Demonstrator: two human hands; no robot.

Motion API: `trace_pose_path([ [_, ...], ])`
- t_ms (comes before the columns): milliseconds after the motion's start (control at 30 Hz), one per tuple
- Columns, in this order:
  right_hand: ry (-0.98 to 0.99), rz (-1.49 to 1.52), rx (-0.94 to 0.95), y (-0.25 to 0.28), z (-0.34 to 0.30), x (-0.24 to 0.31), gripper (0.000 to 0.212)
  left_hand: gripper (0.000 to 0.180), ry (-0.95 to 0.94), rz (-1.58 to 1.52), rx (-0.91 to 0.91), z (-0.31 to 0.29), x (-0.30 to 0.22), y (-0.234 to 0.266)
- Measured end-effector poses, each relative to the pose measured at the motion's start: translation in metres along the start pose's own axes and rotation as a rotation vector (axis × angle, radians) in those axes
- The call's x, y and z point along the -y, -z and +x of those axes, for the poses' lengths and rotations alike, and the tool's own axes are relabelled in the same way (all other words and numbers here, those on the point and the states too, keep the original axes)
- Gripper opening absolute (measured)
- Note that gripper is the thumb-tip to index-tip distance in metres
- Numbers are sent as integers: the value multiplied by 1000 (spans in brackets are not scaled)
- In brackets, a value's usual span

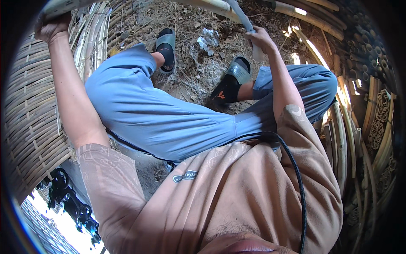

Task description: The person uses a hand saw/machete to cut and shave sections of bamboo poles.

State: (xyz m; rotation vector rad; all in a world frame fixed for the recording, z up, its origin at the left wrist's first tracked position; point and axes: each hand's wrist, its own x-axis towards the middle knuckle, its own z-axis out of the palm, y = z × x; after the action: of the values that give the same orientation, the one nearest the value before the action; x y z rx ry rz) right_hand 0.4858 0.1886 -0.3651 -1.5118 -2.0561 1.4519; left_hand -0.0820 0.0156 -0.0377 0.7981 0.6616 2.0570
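I see the left hand [53, 28], upper left, curled round a bamboo pole [215, 5] crossing the frame's top edge; the right hand [263, 39], right of top centre, closed on a grey tool [240, 14]

Stacked poles [315, 22] and a woven panel [31, 110] suggest a bamboo workshop.

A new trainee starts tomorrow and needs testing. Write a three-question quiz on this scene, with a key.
1. Which hand grips the long grey tool?
2. True or false: the person's feet are bare.
3. Choose one. The left hand is on: A, a rope; B, a bamboo pole; C, a cup.

Key:
1. The right hand.
2. False: they have sandals and dark socks on.
3. B.
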Motion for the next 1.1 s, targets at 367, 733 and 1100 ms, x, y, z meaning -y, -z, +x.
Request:
trace_pose_path([
  [367, -5, -215, -110, -36, -14, 37, 47, 75, -239, 343, -235, 21, -36, 14],
  [733, -6, -213, -148, -59, -17, 8, 48, 72, -272, 427, -418, 14, 27, -50],
  [1100, -192, -267, -118, -62, -14, -3, 48, 58, -302, 505, -499, 4, 27, -53],
])
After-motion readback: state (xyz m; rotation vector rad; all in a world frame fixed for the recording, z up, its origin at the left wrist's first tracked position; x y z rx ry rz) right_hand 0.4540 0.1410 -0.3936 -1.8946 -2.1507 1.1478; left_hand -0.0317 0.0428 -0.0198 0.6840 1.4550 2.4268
